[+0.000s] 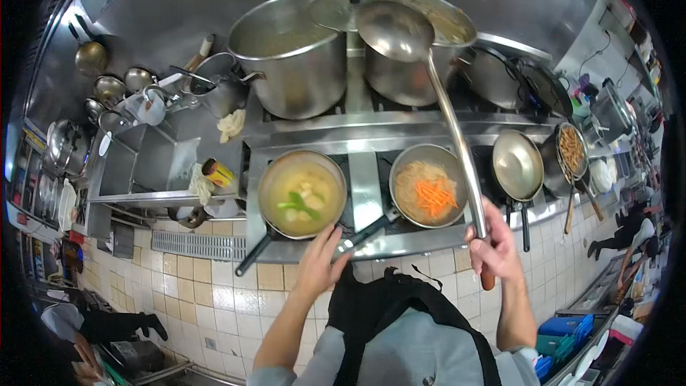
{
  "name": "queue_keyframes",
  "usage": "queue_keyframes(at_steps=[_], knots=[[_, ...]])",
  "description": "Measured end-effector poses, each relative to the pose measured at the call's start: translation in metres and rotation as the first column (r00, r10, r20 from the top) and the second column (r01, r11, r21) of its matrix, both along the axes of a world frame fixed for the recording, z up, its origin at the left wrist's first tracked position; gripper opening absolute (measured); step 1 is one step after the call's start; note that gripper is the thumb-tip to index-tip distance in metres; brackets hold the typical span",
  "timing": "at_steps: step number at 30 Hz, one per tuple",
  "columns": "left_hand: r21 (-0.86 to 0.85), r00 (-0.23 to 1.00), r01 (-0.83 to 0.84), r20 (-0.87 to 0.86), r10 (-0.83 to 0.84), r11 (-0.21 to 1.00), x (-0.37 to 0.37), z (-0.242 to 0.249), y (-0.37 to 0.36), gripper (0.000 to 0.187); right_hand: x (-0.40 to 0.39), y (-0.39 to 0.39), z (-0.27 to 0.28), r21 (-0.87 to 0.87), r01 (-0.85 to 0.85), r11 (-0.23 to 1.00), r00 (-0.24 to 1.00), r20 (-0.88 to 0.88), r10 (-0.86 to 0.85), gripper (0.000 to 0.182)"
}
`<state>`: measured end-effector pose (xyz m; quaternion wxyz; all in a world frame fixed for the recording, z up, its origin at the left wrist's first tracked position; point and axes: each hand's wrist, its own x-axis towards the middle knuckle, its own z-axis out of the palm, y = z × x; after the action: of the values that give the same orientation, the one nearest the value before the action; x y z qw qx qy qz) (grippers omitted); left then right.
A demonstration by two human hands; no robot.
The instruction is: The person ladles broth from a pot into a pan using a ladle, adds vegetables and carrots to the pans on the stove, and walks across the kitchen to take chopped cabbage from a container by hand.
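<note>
My right hand (494,243) is wrapped round the handle of a long steel ladle (457,129). The ladle's bowl is raised in front of the right stockpot (400,78). My left hand (320,261), fingers apart, is at the stove's front edge, just below a pan (336,171) of yellowish broth with green pieces and pale chunks. Near its fingers lies the black handle of the middle pan (400,218), which holds thin noodles and orange carrot strips (434,196). Whether my left hand touches that handle is unclear.
A second stockpot (300,78) stands at the back left. An empty pan (518,164) and a strainer of brown pieces (570,149) are on the right. Left are a steel sink (168,196) and a yellow can (217,172). Other people (118,325) are at both sides.
</note>
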<state>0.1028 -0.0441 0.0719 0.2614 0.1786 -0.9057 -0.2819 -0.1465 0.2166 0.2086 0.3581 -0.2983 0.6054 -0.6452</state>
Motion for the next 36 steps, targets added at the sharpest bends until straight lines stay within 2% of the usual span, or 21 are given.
queue_keyframes(at_steps=[1,3,5,8,9,10,12,13,15,17,19,21,23,25,26,28,30,31,33,34,36], knots=[[-0.009,1.0,-0.001,-0.008,0.001,1.0,0.017,0.007,-0.006,0.063,0.0,-0.03,0.02,-0.084,-0.078,0.993,0.997,-0.006,0.077,0.079],[-0.054,0.977,-0.137,-0.173,0.126,0.989,0.056,0.011,-0.017,0.053,0.003,-0.085,0.054,-0.14,-0.145,0.979,0.989,-0.029,0.142,0.079],[-0.059,0.934,-0.28,-0.248,0.258,0.958,0.096,0.003,-0.03,0.045,0.014,-0.143,0.087,-0.087,-0.156,0.984,0.986,0.044,0.16,0.076],[-0.059,0.843,-0.507,-0.241,0.481,0.86,0.158,-0.008,-0.053,0.043,0.017,-0.229,0.104,-0.038,-0.217,0.975,0.975,-0.047,0.215,0.071],[-0.033,0.801,-0.578,-0.211,0.56,0.815,0.181,-0.021,-0.06,0.045,0.019,-0.253,0.108,-0.048,-0.219,0.975,0.976,0.011,0.22,0.069],[-0.029,0.801,-0.578,-0.208,0.561,0.815,0.201,-0.033,-0.065,0.045,0.021,-0.276,0.113,-0.032,-0.212,0.977,0.977,0.01,0.213,0.069],[0.263,0.583,-0.731,-0.239,0.776,0.63,0.237,-0.056,-0.074,0.042,0.026,-0.314,0.122,-0.01,-0.207,0.978,0.978,0.008,0.207,0.069],[0.267,0.583,-0.73,-0.236,0.777,0.629,0.253,-0.066,-0.077,0.042,0.029,-0.331,0.125,0.04,-0.194,0.98,0.981,-0.018,0.195,0.069],[0.336,0.444,-0.825,-0.111,0.889,0.454,0.286,-0.087,-0.079,0.041,0.026,-0.354,0.126,0.094,-0.179,0.979,0.982,-0.045,0.184,0.07],[0.315,0.43,-0.849,-0.057,0.901,0.425,0.317,-0.121,-0.072,0.042,0.019,-0.374,0.12,0.122,-0.202,0.972,0.979,-0.014,0.206,0.072],[0.304,0.454,-0.866,0.147,0.879,0.396,0.344,-0.154,-0.062,0.045,0.021,-0.387,0.119,0.129,-0.165,0.978,0.985,-0.021,0.169,0.072],[0.341,0.475,-0.853,0.191,0.859,0.396,0.364,-0.192,-0.048,0.047,0.022,-0.397,0.119,0.163,-0.122,0.979,0.991,-0.031,0.129,0.072],[0.38,0.502,-0.836,0.236,0.832,0.396,0.367,-0.204,-0.039,0.048,0.021,-0.405,0.12,0.18,-0.118,0.976,0.991,-0.044,0.128,0.072],[0.409,0.456,-0.865,0.401,0.794,0.291,0.363,-0.203,-0.031,0.05,0.017,-0.413,0.118,0.2,-0.115,0.973,0.99,-0.062,0.129,0.072],[0.422,0.478,-0.85,0.363,0.8,0.316,0.372,-0.224,-0.027,0.053,0.014,-0.417,0.115,0.196,-0.12,0.973,0.99,-0.048,0.132,0.071],[0.415,0.462,-0.863,0.418,0.783,0.287,0.364,-0.213,-0.028,0.053,0.014,-0.421,0.113,0.193,-0.128,0.973,0.99,-0.034,0.137,0.069],[0.405,0.438,-0.879,0.474,0.764,0.252,0.361,-0.207,-0.024,0.054,0.018,-0.423,0.117,0.158,-0.099,0.982,0.995,0.028,0.096,0.048],[0.419,0.436,-0.876,0.479,0.762,0.238,0.361,-0.206,-0.023,0.055,0.019,-0.422,0.12,0.158,-0.101,0.982,0.995,0.029,0.098,0.048],[0.431,0.433,-0.874,0.479,0.763,0.226,0.364,-0.209,-0.023,0.056,0.019,-0.42,0.128,0.083,-0.139,0.987,0.966,0.232,0.117,0.023],[0.429,0.447,-0.87,0.474,0.759,0.244,0.37,-0.216,-0.021,0.056,0.019,-0.417,0.131,0.079,-0.139,0.987,0.965,0.234,0.118,0.023],[0.424,0.457,-0.867,0.47,0.755,0.262,0.375,-0.223,-0.017,0.057,0.016,-0.41,0.135,0.026,-0.165,0.986,0.945,0.289,0.151,0.01]])
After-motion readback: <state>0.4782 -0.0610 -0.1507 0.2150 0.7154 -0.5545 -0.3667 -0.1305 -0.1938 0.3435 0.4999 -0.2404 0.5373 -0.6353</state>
